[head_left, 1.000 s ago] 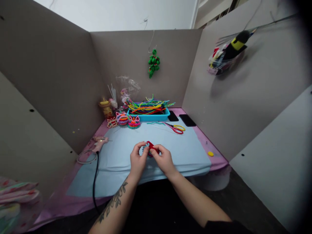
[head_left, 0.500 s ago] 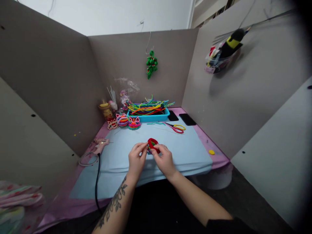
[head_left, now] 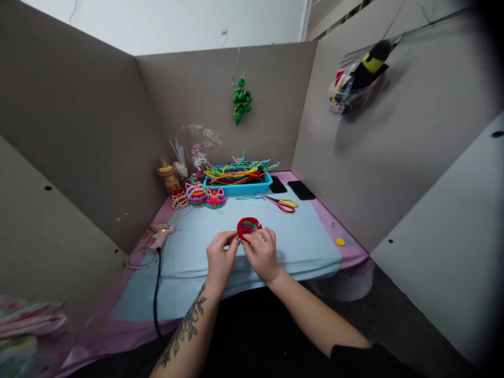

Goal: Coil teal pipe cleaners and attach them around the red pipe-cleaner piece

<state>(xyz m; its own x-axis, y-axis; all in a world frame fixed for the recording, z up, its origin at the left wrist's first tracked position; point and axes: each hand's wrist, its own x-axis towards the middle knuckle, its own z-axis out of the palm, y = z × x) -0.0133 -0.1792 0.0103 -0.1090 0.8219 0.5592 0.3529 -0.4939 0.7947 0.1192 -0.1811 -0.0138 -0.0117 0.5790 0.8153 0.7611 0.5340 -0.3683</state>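
Between my hands is a small round pipe-cleaner piece (head_left: 249, 227), with a thick red rim and rainbow-coloured rings inside. It is tilted so that its hollow inside faces me. My left hand (head_left: 221, 255) pinches the left edge of the rim between thumb and fingertips. The right side is gripped by my right hand (head_left: 262, 254), thumb at the near rim and fingers folded over it. My fingers cover the piece's lower and right parts. Beyond it lie scissors (head_left: 284, 203) with red and yellow handles, beside a short teal pipe cleaner (head_left: 251, 198).
A blue tray (head_left: 238, 190) of colourful pipe cleaners stands at the back. Left of it sit several pipe-cleaner animal heads (head_left: 214, 198). Two black phones (head_left: 301, 190) lie at the right. A pink glue gun (head_left: 162, 236) with a black cable rests at the left. Panels enclose three sides.
The piece has turned and tipped, so more of its rainbow inside shows. My right hand has rolled over with its back upward; the left still pinches the rim. The view has shifted slightly.
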